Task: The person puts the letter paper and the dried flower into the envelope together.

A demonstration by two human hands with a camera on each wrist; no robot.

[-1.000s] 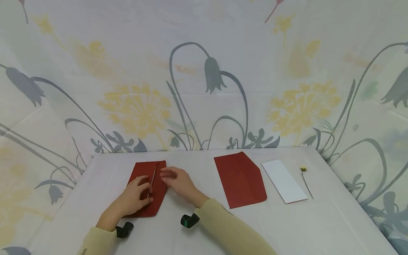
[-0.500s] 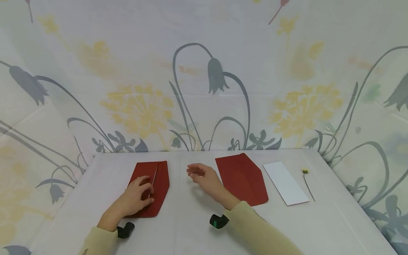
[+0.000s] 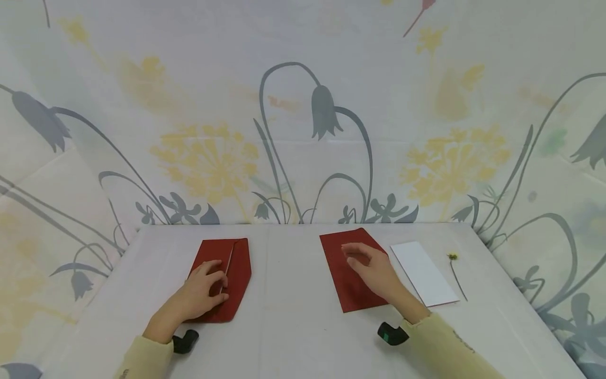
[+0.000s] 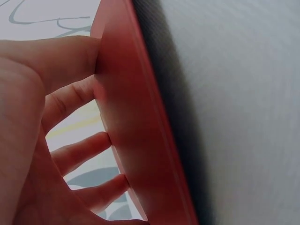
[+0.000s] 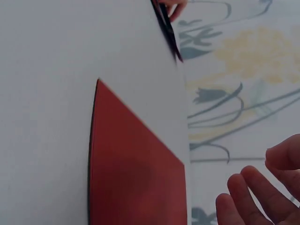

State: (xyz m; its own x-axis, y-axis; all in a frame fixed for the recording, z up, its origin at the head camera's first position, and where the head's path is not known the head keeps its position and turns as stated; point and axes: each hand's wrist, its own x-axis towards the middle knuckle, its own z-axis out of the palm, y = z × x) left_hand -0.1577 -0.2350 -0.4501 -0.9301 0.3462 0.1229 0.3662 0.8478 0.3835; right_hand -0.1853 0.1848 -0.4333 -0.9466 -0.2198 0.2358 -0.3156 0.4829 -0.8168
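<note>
On the left of the table in the head view lies a red envelope (image 3: 240,281) with a thin white edge along its flap line. My left hand (image 3: 200,290) rests its fingertips and thumb on it, fingers spread and bent a little. The left wrist view shows those fingertips touching the red paper (image 4: 129,103). A second red envelope (image 3: 338,279) lies right of the middle. Over it hovers my right hand (image 3: 376,271), fingers loosely bent and holding nothing. In the right wrist view a gap shows between the fingers (image 5: 249,187) and the red envelope (image 5: 136,178).
A white card (image 3: 424,276) lies to the right of the second envelope. Beyond it is a yellow flower (image 3: 453,257) on a thin stem. The white-covered table (image 3: 289,326) meets a flower-printed backdrop (image 3: 303,158) at its far edge.
My right hand has moved right, from beside the left envelope, across the table, to above the second envelope. The left hand has stayed in place on its envelope.
</note>
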